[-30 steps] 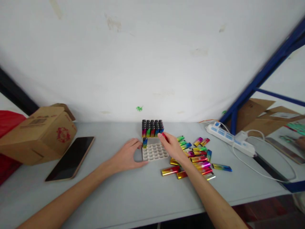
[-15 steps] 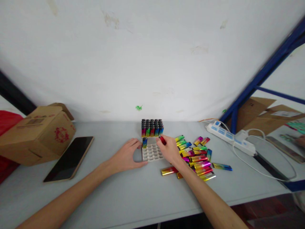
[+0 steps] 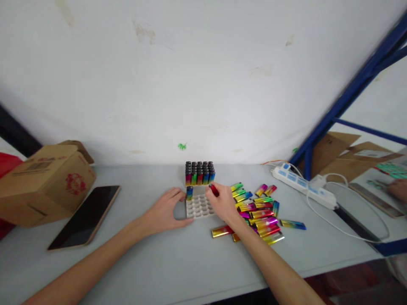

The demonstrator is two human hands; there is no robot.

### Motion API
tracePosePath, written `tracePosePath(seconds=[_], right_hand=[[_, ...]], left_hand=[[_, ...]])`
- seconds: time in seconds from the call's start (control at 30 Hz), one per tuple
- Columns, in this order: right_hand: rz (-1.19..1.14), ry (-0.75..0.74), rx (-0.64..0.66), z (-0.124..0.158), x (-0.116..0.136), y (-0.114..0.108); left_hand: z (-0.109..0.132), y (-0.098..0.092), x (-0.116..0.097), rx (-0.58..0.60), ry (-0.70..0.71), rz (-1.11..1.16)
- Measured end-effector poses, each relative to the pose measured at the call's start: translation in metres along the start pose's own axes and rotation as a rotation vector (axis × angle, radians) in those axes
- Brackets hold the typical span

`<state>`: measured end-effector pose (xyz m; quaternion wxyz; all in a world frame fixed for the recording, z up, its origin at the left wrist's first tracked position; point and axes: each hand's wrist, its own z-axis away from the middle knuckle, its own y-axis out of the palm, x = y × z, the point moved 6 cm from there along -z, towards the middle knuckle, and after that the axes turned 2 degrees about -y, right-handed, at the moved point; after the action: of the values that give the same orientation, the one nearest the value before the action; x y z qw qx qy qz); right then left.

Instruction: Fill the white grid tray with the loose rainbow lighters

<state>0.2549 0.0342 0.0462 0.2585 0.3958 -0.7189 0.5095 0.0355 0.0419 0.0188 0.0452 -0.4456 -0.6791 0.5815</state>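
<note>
A pale tray (image 3: pixel 194 208) with rows of round-cornered pockets lies on the table between my hands. One blue-and-yellow lighter (image 3: pixel 189 193) with a black top stands upright in its far left corner. My right hand (image 3: pixel 222 203) pinches a red lighter (image 3: pixel 214 190), held tilted over the tray's far right part; its lower end is hidden by the fingers. My left hand (image 3: pixel 167 213) curves around the tray's left side, thumb and fingers apart, with the thumb at the near left corner and a fingertip close beside the standing lighter.
Behind the tray stands a block of upright lighters (image 3: pixel 200 173). Loose metallic lighters (image 3: pixel 260 214) lie heaped on the right. A power strip (image 3: pixel 303 186) with white cables is farther right. At left are a phone (image 3: pixel 85 217) and a cardboard box (image 3: pixel 47 182). Another person's hand (image 3: pixel 399 189) shows at far right.
The camera view has shifted slightly, moving the scene left and down. The red lighter in my right hand shows a little more clearly. My left hand keeps its place by the tray.
</note>
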Motion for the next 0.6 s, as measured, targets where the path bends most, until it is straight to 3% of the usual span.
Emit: tracePosePath(seconds=[0.2,0.43,0.5,0.6], right_hand=[[0.009,-0.035,0.053,0.000,0.002,-0.002],[0.084,-0.334,0.167,0.007,0.018,-0.001],[0.150,-0.328,0.177,0.007,0.016,0.000],[0.163,-0.204,0.188,0.005,0.009,-0.002]], left_hand=[[0.001,0.000,0.000,-0.005,-0.010,0.013],[0.001,0.000,-0.002,-0.005,-0.029,0.003],[0.001,0.000,-0.002,0.001,-0.029,0.006],[0.001,0.000,-0.003,0.006,-0.024,0.019]])
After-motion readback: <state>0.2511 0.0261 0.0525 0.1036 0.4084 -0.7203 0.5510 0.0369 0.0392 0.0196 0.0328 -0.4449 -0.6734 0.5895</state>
